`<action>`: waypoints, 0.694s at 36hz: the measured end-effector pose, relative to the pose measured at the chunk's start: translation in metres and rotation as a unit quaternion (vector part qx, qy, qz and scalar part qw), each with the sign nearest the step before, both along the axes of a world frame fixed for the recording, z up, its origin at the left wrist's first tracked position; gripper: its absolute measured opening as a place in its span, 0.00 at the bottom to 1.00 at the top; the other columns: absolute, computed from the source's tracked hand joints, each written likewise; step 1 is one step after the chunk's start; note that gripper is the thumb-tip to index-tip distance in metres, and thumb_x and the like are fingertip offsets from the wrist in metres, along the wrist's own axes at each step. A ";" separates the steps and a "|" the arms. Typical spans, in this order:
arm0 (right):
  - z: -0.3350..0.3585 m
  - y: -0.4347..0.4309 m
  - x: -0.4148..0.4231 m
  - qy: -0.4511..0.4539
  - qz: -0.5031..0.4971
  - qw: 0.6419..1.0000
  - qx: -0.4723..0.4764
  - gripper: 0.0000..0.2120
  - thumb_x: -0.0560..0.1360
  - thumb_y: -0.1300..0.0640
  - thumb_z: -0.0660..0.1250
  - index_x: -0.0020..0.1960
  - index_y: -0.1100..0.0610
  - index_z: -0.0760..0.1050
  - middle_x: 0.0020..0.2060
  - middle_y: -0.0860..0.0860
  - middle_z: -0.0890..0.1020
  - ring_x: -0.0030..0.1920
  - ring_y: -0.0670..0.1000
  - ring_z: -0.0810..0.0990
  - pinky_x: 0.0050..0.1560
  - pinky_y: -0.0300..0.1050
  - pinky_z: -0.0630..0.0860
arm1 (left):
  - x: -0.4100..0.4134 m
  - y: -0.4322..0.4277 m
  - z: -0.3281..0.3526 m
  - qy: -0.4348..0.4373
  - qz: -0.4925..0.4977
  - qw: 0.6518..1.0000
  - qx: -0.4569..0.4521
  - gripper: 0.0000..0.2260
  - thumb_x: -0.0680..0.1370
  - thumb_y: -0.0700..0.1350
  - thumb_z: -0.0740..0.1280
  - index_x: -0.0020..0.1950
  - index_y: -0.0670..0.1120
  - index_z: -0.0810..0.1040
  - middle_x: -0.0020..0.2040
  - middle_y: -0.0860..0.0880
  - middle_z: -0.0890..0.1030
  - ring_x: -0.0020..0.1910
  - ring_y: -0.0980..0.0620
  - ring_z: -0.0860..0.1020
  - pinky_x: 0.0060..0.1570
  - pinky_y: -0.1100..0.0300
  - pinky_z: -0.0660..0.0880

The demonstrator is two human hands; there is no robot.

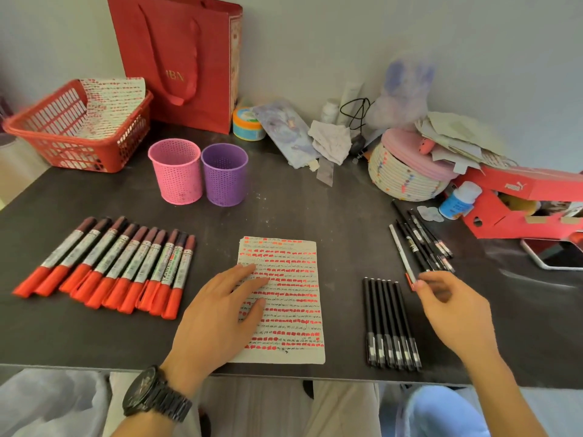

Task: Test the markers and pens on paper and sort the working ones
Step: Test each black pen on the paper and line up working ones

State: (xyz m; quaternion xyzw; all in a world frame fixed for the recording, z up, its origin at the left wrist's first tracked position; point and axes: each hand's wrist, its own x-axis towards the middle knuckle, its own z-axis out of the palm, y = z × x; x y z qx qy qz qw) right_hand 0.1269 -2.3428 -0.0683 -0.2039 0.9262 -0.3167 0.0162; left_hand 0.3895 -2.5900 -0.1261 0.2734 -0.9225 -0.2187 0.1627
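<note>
The left hand [220, 310] lies flat with fingers spread, pressing down the left half of the test paper [293, 279], a sheet filled with rows of red marks and dark scribbles. A black watch [154, 395] sits on that wrist. The right hand [451, 310] has loosely curled fingers, and a fingertip meets the lower, red-tipped end of a white pen [400, 252]; I cannot tell whether it pinches the pen or only touches it.

Between the two hands, just right of the paper, a row of black pens [391, 326] lies parallel, their ends near the table's front edge. Beyond the right hand, more black pens [424, 244] lie loosely bunched beside the white one. Left of the left hand, red-capped markers [107, 269] lie side by side in a slanted row.

The paper's bottom edge reaches almost to the front edge of the dark table [331, 209]. Bare tabletop stretches from the paper back to a pink cup [176, 175] and a purple cup [224, 176], which stand upright and touching. At the far left corner a red basket [47, 134] holds marked sheets [110, 99]. A woven basket [403, 181] with a pink lid and a red shoebox [511, 212] crowd the right rear.
</note>
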 end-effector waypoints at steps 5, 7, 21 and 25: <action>0.002 -0.021 -0.038 0.053 -0.010 0.997 0.050 0.08 0.77 0.55 0.68 0.56 0.51 0.80 0.49 0.51 0.81 0.45 0.52 0.80 0.49 0.47 0.73 | 0.000 0.001 0.002 -0.016 -0.001 1.000 0.002 0.19 0.81 0.58 0.62 0.72 0.60 0.74 0.76 0.60 0.68 0.76 0.57 0.65 0.74 0.59 0.59; 0.003 -0.028 -0.050 0.068 -0.011 0.994 0.088 0.10 0.78 0.56 0.67 0.58 0.52 0.80 0.53 0.55 0.81 0.52 0.58 0.81 0.52 0.52 0.76 | 0.000 0.001 0.003 -0.017 0.000 1.000 0.005 0.19 0.81 0.57 0.62 0.72 0.60 0.74 0.76 0.60 0.68 0.76 0.57 0.64 0.74 0.60 0.58; 0.006 -0.045 -0.086 0.009 -0.025 0.972 0.235 0.09 0.79 0.55 0.63 0.55 0.45 0.78 0.57 0.54 0.81 0.49 0.58 0.77 0.45 0.48 0.72 | 0.000 0.000 0.002 -0.021 -0.003 1.000 0.011 0.19 0.82 0.59 0.60 0.73 0.62 0.72 0.77 0.61 0.65 0.77 0.59 0.62 0.75 0.60 0.56; 0.009 -0.044 -0.083 -0.007 -0.007 0.972 0.233 0.03 0.77 0.51 0.65 0.49 0.43 0.76 0.54 0.53 0.83 0.51 0.59 0.79 0.48 0.51 0.77 | 0.000 0.000 0.002 -0.019 -0.001 1.000 0.009 0.19 0.82 0.58 0.61 0.73 0.61 0.72 0.77 0.61 0.66 0.77 0.59 0.62 0.73 0.64 0.53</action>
